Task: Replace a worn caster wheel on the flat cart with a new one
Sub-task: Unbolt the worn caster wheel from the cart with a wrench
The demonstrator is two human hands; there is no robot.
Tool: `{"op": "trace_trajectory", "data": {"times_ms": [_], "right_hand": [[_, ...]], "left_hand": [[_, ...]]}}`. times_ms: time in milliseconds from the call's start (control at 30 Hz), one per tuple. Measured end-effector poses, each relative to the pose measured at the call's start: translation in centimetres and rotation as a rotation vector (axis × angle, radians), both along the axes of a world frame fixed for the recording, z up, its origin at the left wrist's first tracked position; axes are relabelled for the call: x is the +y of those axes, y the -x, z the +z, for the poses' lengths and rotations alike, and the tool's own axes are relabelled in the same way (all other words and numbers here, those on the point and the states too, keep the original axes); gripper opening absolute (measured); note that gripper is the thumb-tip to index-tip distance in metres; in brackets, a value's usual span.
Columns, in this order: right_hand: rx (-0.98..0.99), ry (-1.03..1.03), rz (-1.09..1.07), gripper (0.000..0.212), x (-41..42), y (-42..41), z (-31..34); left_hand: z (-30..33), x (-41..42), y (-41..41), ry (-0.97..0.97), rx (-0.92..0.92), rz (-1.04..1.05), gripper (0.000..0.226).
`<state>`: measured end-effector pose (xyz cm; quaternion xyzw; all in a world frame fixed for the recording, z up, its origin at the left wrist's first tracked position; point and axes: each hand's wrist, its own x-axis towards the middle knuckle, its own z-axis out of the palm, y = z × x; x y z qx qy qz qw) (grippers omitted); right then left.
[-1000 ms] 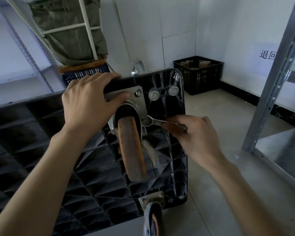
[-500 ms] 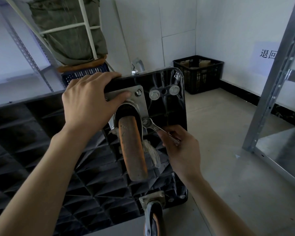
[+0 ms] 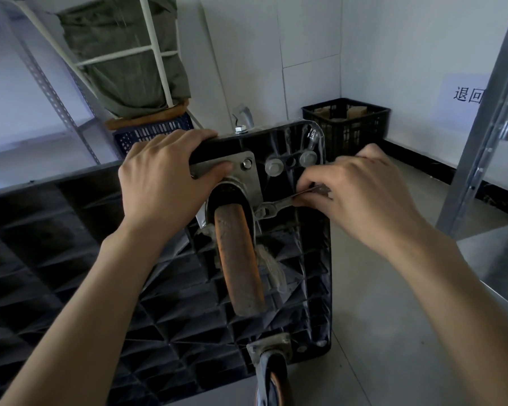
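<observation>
Two hands at work on my feed, both on the upturned cart (image 3: pixel 71 259), which stands on its edge with its ribbed black underside facing me.

Left hand (image 3: pixel 162 183): fingers curled over the cart's top edge, thumb lying across the plate (image 3: pixel 241 174) of the worn wheel (image 3: pixel 238 259). It grips the cart.

Right hand (image 3: pixel 361 194): fingers pinch the handle of a wrench (image 3: pixel 279 205). The wrench head sits on a bolt (image 3: pixel 259 213) at the plate's lower right corner, handle slanting up to the right.

Worn wheel: orange, grimy tread, mounted near the cart's top right corner, hanging down from its fork. Pale threads (image 3: pixel 272 265) tangle at its right side.

Second wheel (image 3: pixel 272 379): at the cart's lower corner, cut off by the bottom of my view.

Two round caps (image 3: pixel 274 166) sit on the cart just right of the plate.

Surroundings: black crate (image 3: pixel 346 124) in the far corner, blue crate (image 3: pixel 156 131) behind the cart, steel rack post (image 3: pixel 481 118) at right, paper sign (image 3: pixel 464 95) on the wall.
</observation>
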<state>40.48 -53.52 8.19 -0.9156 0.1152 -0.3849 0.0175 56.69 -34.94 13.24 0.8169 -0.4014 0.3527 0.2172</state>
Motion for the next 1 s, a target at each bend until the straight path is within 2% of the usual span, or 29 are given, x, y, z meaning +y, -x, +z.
{"op": "trace_trajectory", "data": {"times_ms": [200, 333, 400, 500, 600, 700, 833, 1000], "right_hand": [[-0.112, -0.401, 0.019, 0.022, 0.3, 1.3, -3.9], [-0.182, -0.680, 0.083, 0.018, 1.7, -0.1, -7.6], [-0.222, -0.759, 0.103, 0.020, 2.3, -0.8, -8.8], [-0.272, -0.792, 0.105, 0.023, 3.0, -1.4, -9.7], [-0.307, -0.841, 0.128, 0.016, 3.4, -1.8, -10.0], [-0.299, -0.876, 0.125, 0.009, 3.9, -1.9, -10.0], [-0.272, -0.904, 0.084, 0.011, 4.2, -2.1, -9.9], [-0.152, -0.742, -0.014, 0.021, 3.7, -1.4, -8.1]], "left_hand": [[0.1, -0.1, 0.1, -0.001, 0.003, 0.014, 0.053], [0.1, -0.1, 0.3, 0.004, 0.003, 0.021, 0.052], [0.1, -0.1, 0.3, 0.004, 0.008, 0.021, 0.052], [0.1, -0.1, 0.2, -0.001, 0.006, 0.018, 0.052], [0.0, -0.1, 0.1, -0.004, 0.003, 0.017, 0.052], [0.1, -0.1, 0.0, -0.004, 0.000, 0.018, 0.052], [0.0, 0.0, 0.0, -0.002, 0.004, 0.014, 0.053], [0.1, 0.0, 0.0, -0.001, 0.008, 0.018, 0.053]]}}
